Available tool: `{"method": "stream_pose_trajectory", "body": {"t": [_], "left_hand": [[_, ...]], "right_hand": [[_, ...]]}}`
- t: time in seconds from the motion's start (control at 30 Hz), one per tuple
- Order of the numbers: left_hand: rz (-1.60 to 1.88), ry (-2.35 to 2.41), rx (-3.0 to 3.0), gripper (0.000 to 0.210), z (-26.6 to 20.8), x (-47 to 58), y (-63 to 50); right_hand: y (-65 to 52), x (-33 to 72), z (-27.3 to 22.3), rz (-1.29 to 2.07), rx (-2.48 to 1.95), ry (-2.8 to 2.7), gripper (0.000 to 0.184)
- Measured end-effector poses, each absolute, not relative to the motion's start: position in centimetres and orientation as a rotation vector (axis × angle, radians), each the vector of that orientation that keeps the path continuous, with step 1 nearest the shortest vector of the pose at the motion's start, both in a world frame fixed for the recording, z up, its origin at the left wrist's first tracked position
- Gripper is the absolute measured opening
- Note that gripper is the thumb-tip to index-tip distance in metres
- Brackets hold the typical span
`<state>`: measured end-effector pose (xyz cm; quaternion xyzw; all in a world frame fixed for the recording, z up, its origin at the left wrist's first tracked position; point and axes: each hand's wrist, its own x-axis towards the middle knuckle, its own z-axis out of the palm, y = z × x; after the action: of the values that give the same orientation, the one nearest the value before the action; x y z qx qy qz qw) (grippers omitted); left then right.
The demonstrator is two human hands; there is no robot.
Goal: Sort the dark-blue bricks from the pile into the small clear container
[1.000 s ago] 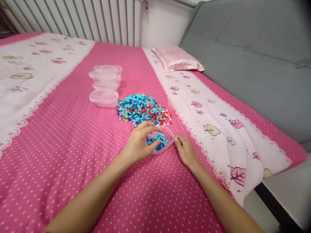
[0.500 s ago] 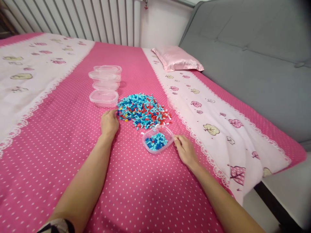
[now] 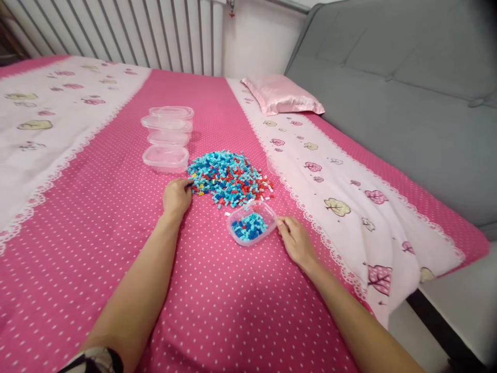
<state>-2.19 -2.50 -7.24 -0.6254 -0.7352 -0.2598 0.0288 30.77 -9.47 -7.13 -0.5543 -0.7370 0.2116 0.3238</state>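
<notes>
A heap of small building bricks [image 3: 229, 176], mostly light and dark blue with red, white and a few yellow ones, lies on the pink dotted bedspread. At its left edge is my left hand [image 3: 177, 198], back up, its fingers closed with a dark blue brick [image 3: 189, 184] at the tips. In front of the heap sits a clear plastic container [image 3: 233, 237], tilted slightly in view, holding blue bricks and a few red ones. My right hand [image 3: 297, 239] pinches the right rim of this container between thumb and fingers.
Several clear plastic containers [image 3: 166, 158] stand in a row behind and left of the heap. A pink pillow [image 3: 283, 94] lies farther back, beside a grey padded headboard [image 3: 388, 67]. A white radiator [image 3: 155, 36] runs along the far side.
My left hand has shifted slightly right and toward me at the heap's edge, a dark blue brick now showing at its fingertips. The right hand and container have stayed put.
</notes>
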Motion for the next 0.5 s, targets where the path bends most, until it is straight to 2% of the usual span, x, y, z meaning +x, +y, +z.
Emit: {"method": "stream_pose_trajectory", "body": {"t": [0.3, 0.5], "left_hand": [[-0.715, -2.542, -1.674, 0.031, -6.12, -1.64, -3.07], [-0.937, -2.591, -1.595, 0.018, -6.4, -2.0, -2.88]], "right_hand": [[-9.39, 30.81, -7.3, 0.552, -1.457, -1.935, 0.035], [-9.35, 30.86, -7.45, 0.548, -1.451, -1.939, 0.034]]}}
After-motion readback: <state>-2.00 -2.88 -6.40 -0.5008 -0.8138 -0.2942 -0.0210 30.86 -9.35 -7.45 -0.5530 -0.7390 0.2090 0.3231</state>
